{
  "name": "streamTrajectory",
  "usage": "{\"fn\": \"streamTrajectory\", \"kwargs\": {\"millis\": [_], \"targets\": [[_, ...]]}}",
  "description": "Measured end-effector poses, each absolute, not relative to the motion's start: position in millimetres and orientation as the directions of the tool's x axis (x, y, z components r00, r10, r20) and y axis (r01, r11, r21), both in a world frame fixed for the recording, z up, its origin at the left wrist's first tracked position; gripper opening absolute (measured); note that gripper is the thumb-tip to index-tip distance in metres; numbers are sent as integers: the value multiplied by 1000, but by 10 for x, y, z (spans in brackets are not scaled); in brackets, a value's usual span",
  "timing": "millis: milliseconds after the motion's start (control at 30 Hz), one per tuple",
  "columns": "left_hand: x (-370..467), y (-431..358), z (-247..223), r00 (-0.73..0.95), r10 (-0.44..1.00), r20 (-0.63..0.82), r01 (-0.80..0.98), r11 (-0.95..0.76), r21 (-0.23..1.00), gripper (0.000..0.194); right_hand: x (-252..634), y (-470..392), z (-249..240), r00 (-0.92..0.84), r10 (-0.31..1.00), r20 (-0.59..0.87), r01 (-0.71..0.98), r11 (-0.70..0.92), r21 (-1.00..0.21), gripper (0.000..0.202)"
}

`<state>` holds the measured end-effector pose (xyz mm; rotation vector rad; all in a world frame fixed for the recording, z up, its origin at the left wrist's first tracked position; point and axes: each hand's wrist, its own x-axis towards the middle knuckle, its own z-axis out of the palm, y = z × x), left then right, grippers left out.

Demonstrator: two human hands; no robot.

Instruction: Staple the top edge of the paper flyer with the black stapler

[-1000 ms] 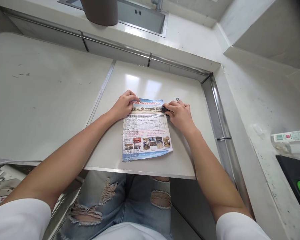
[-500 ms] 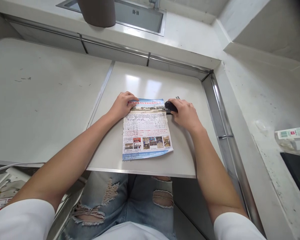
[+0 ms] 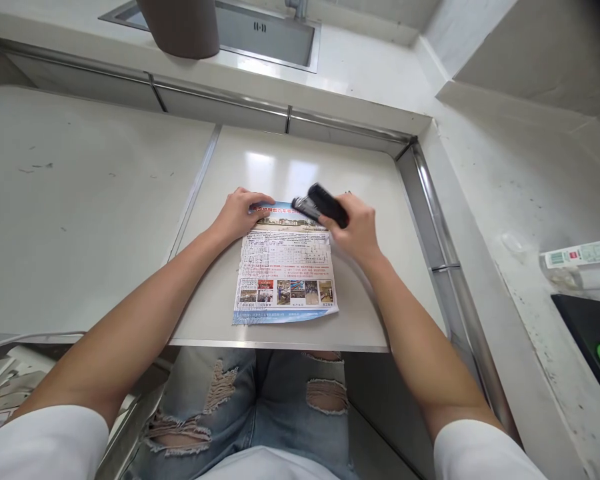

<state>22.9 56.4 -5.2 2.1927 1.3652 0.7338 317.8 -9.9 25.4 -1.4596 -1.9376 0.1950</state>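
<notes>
A printed leaflet [image 3: 290, 257] lies on the white table [image 3: 360, 300], with a photo strip near its bottom and a curled lower right corner. Dense small marks, seemingly staples, run down its left side. My left hand [image 3: 239, 212] grips the leaflet's upper left corner, fingers along the top edge and thumb on the print. A black stapler [image 3: 325, 203] is in my right hand [image 3: 357, 227], tilted above the leaflet's upper right part with its jaws apart and pointing left. Whether the stapler touches the paper, I cannot tell.
Beyond the table a counter holds a brown bin [image 3: 183, 30] beside a steel sink [image 3: 265, 40]. Small dark bits [image 3: 43, 165] lie on the left table section. On the right ledge are a clear packaged item [image 3: 580, 263] and a black board [image 3: 585, 340] with something green.
My right hand has moved the stapler from the leaflet's right edge leftward and up over its upper part. The left hand keeps its hold on the corner. The view has shifted slightly.
</notes>
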Motion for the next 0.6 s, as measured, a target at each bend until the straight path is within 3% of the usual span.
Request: {"fn": "streamTrajectory", "kwargs": {"millis": [100,233,333,400,467,600], "targets": [[229,562,-52,369,907,202,671,-410,618,30,2938,-180,188,-309,889,338,701,453,-551,25],[221,581,-77,385,894,227,661,-439,608,32,2747,-227,146,-398,891,219,727,452,-516,25],[218,595,-93,408,881,239,652,-464,600,33,2724,-210,158,-422,884,202,725,463,-509,26],[220,596,-89,406,884,231,654,-457,602,31,2781,-167,166,-430,871,238,668,484,-565,31],[222,592,-76,385,896,220,660,-434,613,29,2908,-91,152,-322,897,303,617,442,-651,38],[216,589,-52,315,917,244,628,-394,671,24,3316,126,34,182,918,353,583,189,-791,68]]}}
